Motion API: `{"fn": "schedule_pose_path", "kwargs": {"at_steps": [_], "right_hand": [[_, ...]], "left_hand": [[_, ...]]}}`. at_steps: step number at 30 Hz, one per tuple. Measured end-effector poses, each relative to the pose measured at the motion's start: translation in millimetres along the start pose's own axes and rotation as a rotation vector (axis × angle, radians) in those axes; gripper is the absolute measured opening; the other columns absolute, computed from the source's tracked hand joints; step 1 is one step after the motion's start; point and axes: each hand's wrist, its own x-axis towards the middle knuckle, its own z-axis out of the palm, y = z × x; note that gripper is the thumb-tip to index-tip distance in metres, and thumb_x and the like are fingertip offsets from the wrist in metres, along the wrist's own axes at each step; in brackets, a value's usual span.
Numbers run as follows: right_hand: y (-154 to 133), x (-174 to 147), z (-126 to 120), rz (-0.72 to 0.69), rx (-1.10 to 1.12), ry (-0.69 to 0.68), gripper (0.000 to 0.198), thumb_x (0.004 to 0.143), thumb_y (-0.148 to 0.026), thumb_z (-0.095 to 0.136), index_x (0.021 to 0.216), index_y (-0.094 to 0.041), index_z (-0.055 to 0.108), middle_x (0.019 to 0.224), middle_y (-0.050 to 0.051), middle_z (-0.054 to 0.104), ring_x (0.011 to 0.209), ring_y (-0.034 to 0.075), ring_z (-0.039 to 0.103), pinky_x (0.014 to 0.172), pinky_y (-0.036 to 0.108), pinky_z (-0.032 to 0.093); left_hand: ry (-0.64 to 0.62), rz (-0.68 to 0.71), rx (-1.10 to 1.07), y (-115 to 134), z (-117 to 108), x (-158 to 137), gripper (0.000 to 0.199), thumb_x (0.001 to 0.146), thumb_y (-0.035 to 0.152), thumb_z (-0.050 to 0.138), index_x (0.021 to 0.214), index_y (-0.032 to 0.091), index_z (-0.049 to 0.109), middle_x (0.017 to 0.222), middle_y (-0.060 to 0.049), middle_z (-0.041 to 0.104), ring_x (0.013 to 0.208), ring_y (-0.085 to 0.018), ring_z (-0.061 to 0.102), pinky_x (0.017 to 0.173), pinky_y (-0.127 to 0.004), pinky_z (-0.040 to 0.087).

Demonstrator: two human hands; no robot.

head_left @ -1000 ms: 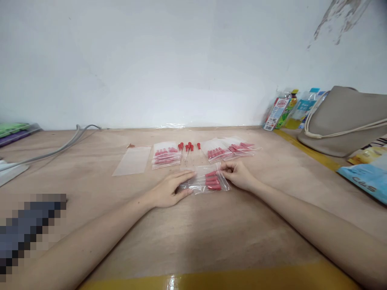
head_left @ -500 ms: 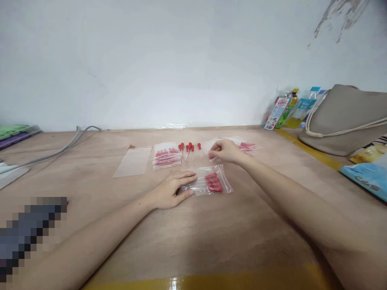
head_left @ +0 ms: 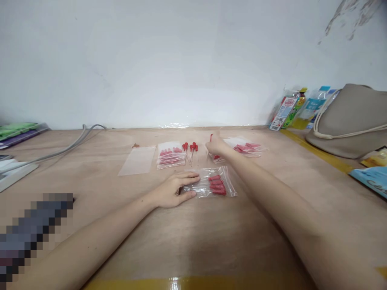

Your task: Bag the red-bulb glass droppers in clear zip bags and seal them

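Flat across the near end of a clear zip bag [head_left: 204,182] lies my left hand [head_left: 177,188], its fingers spread. Inside that bag are several red-topped pieces, their red ends toward the right. My right hand [head_left: 218,146] is closed and slightly blurred, with a red-topped dropper [head_left: 211,137] pinched upright in its fingers. Left of it, several loose red-topped droppers [head_left: 190,147] with thin clear stems lie on the table. Filled zip bags [head_left: 171,155] are stacked beside them. Another group of filled bags [head_left: 249,147] is partly hidden behind my right hand.
A flat, pale bag [head_left: 137,161] lies on the wooden table at the left, near a grey cable [head_left: 72,143]. Drink bottles [head_left: 313,106], a carton [head_left: 284,112] and a beige bag [head_left: 347,121] stand at the right. A wall [head_left: 181,64] rises behind.
The single dropper that lay apart from the others is now in my right hand, which has moved slightly left and closed on it. My left hand stays on the bag.
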Motion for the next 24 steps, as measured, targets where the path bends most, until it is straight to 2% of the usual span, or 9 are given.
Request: {"fn": "schedule_pose_path", "kwargs": {"at_steps": [2, 5, 7, 10, 15, 21, 24], "right_hand": [[19.0, -13.7, -16.6, 0.023, 0.120, 0.068, 0.070, 0.075, -0.015, 0.047, 0.135, -0.003, 0.013, 0.066, 0.004, 0.063, 0.053, 0.019, 0.060, 0.055, 0.030, 0.050], [54.5, -41.8, -34.8, 0.011, 0.373, 0.208, 0.076, 0.073, -0.016, 0.044, 0.136, -0.011, 0.001, 0.053, -0.007, 0.053, 0.041, 0.016, 0.053, 0.045, 0.028, 0.047], [74.3, -60.0, -39.1, 0.055, 0.508, 0.279, 0.076, 0.072, -0.017, 0.047, 0.134, -0.015, 0.005, 0.052, -0.009, 0.050, 0.039, 0.015, 0.052, 0.041, 0.026, 0.046], [88.6, -78.4, -35.8, 0.133, 0.712, 0.343, 0.061, 0.067, -0.015, 0.054, 0.119, -0.021, 0.023, 0.058, -0.008, 0.052, 0.045, 0.014, 0.057, 0.044, 0.025, 0.050], [82.2, -90.4, -22.1, 0.152, 0.927, 0.307, 0.044, 0.064, -0.014, 0.060, 0.093, -0.025, 0.029, 0.060, -0.010, 0.053, 0.047, 0.012, 0.060, 0.048, 0.025, 0.054], [71.6, -104.6, -14.4, 0.162, 1.083, 0.167, 0.024, 0.076, -0.027, 0.055, 0.086, -0.024, 0.033, 0.059, -0.007, 0.057, 0.055, 0.013, 0.065, 0.060, 0.029, 0.056], [71.9, -109.5, -16.2, 0.176, 1.079, 0.075, 0.024, 0.075, -0.030, 0.059, 0.083, -0.023, 0.037, 0.065, -0.005, 0.061, 0.056, 0.012, 0.064, 0.059, 0.027, 0.054]], "left_hand": [[-0.001, 0.002, -0.001, 0.4, 0.0, 0.4, 0.045, 0.084, 0.033, 0.055, 0.127, 0.020, 0.050, 0.133, -0.011, 0.049, 0.123, -0.025, 0.046, 0.102, -0.047, 0.037], [0.004, 0.001, 0.004, 0.9, 0.2, 1.2, 0.044, 0.084, 0.033, 0.055, 0.126, 0.019, 0.051, 0.133, -0.011, 0.049, 0.122, -0.025, 0.046, 0.102, -0.047, 0.037], [0.005, 0.007, 0.009, 0.9, 0.9, 1.6, 0.044, 0.084, 0.033, 0.055, 0.126, 0.018, 0.051, 0.132, -0.012, 0.049, 0.122, -0.025, 0.046, 0.102, -0.047, 0.037], [0.004, 0.006, 0.020, -0.1, 2.3, 1.6, 0.044, 0.085, 0.034, 0.054, 0.126, 0.018, 0.051, 0.133, -0.012, 0.049, 0.122, -0.025, 0.046, 0.103, -0.047, 0.037], [0.009, 0.010, 0.032, -1.0, 2.9, 0.5, 0.045, 0.085, 0.035, 0.053, 0.127, 0.019, 0.050, 0.133, -0.011, 0.049, 0.123, -0.025, 0.046, 0.103, -0.046, 0.036], [0.037, 0.030, 0.032, 1.8, 0.7, 0.4, 0.053, 0.086, 0.035, 0.052, 0.135, 0.020, 0.039, 0.134, -0.010, 0.048, 0.122, -0.024, 0.046, 0.102, -0.044, 0.038], [0.032, 0.028, 0.037, 2.1, 0.5, 0.3, 0.053, 0.086, 0.035, 0.052, 0.135, 0.020, 0.038, 0.135, -0.010, 0.047, 0.123, -0.024, 0.045, 0.102, -0.044, 0.038]]}}
